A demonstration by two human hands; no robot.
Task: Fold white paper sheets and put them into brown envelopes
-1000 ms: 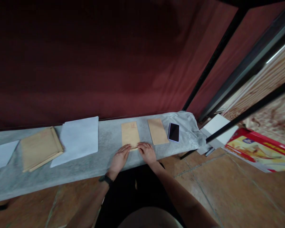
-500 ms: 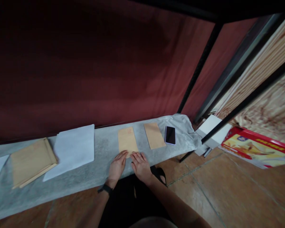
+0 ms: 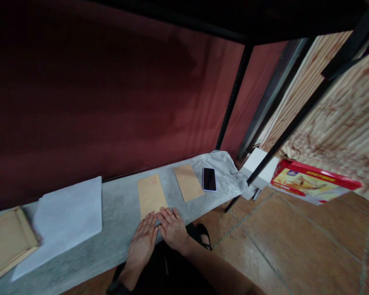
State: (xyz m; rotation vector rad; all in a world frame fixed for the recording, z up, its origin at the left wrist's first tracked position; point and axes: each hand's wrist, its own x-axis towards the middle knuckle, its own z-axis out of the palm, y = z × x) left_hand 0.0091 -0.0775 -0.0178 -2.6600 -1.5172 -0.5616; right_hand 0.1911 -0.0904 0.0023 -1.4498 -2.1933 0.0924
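A tan paper envelope [image 3: 152, 191] with faint reddish print near its far edge lies flat on the grey covered shelf [image 3: 118, 207]. Both hands rest on its near end, hiding that edge. My left hand [image 3: 144, 238] lies flat, fingers stretched forward over the paper's lower left. Beside it, my right hand [image 3: 172, 227] presses down with fingers extended, its thumb close to the left hand. To the right sits a second tan envelope [image 3: 189, 183], apart from both hands.
A phone [image 3: 209, 179] lies right of the second envelope. White paper sheets [image 3: 70, 217] and a stack of larger brown envelopes [image 3: 7, 241] are at left. Black frame posts [image 3: 233, 98] rise at the right. On the tiled floor stand a white box [image 3: 261, 166] and a red-yellow carton [image 3: 310, 182].
My view has swung to the right, so the things on the shelf appear further left. My left hand has flattened out, and both hands now lie closer together on the envelope's near end.
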